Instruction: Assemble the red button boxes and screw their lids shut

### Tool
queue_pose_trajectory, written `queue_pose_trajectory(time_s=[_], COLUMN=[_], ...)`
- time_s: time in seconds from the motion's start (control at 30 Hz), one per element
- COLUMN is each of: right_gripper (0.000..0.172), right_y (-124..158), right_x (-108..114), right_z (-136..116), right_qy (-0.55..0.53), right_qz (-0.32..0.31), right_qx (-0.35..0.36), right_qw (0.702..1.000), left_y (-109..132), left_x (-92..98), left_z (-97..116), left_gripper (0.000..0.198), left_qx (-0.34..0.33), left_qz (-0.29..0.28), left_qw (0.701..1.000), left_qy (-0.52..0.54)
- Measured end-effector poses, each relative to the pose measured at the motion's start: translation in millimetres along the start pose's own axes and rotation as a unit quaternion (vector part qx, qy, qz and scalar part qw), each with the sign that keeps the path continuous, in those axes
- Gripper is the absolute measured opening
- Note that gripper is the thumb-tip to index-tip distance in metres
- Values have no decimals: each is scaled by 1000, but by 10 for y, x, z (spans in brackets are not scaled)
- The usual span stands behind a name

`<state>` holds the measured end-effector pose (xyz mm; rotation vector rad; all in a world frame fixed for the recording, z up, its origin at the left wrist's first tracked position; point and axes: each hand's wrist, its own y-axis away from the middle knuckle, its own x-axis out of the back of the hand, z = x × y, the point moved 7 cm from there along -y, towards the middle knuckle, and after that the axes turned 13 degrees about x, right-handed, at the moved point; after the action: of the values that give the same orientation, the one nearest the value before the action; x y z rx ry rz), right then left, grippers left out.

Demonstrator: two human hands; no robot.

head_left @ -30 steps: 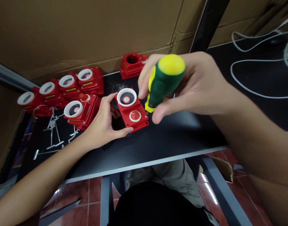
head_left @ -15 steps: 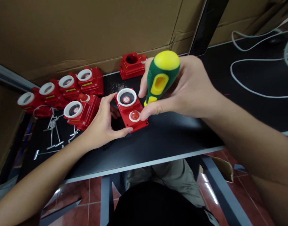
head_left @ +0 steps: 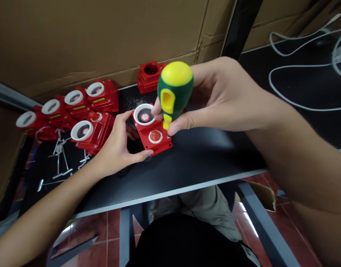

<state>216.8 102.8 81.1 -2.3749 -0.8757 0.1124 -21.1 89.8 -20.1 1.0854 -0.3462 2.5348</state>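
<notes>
A red box-shaped device [head_left: 155,138] with a white ring and a round red button lies on the black table [head_left: 187,167]. My left hand [head_left: 116,146] grips its left side, thumb along the front edge. My right hand [head_left: 223,100] is closed round a green and yellow screwdriver [head_left: 173,91], held upright over the device's right side. The tip is hidden behind my fingers.
Several more red devices [head_left: 75,107] sit in a cluster at the left, one more [head_left: 149,74] at the back against a cardboard wall [head_left: 103,37]. Metal parts [head_left: 59,155] lie at the left. White cables [head_left: 298,66] loop at the right. The table edge [head_left: 170,193] runs close to me.
My right hand has turned the screwdriver and shifted it slightly left over the device. My left hand keeps its hold.
</notes>
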Motion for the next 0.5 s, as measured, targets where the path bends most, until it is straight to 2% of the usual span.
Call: queue_pose_trajectory(time_s=[0.07, 0.17, 0.27, 0.4, 0.5], right_gripper=[41, 54, 54, 41, 33], right_y=[1, -8, -25, -27, -23], right_x=[-14, -8, -52, -83, -48], right_z=[47, 105, 108, 59, -59], right_qy=[19, 57, 33, -33, -24], right_qz=[14, 72, 97, 48, -27], right_qx=[14, 23, 33, 23, 25], right_qw=[1000, 996, 994, 998, 999], left_y=[2, 8, 11, 9, 9], left_x=[6, 14, 18, 16, 10], left_z=[9, 17, 17, 11, 1], left_gripper=[116, 117, 116, 114, 113], left_qx=[4, 11, 15, 9, 5], left_qz=[-4, -4, 3, 11, 7], left_qw=[1000, 1000, 1000, 1000, 1000], left_qy=[-3, -10, -9, -4, -3])
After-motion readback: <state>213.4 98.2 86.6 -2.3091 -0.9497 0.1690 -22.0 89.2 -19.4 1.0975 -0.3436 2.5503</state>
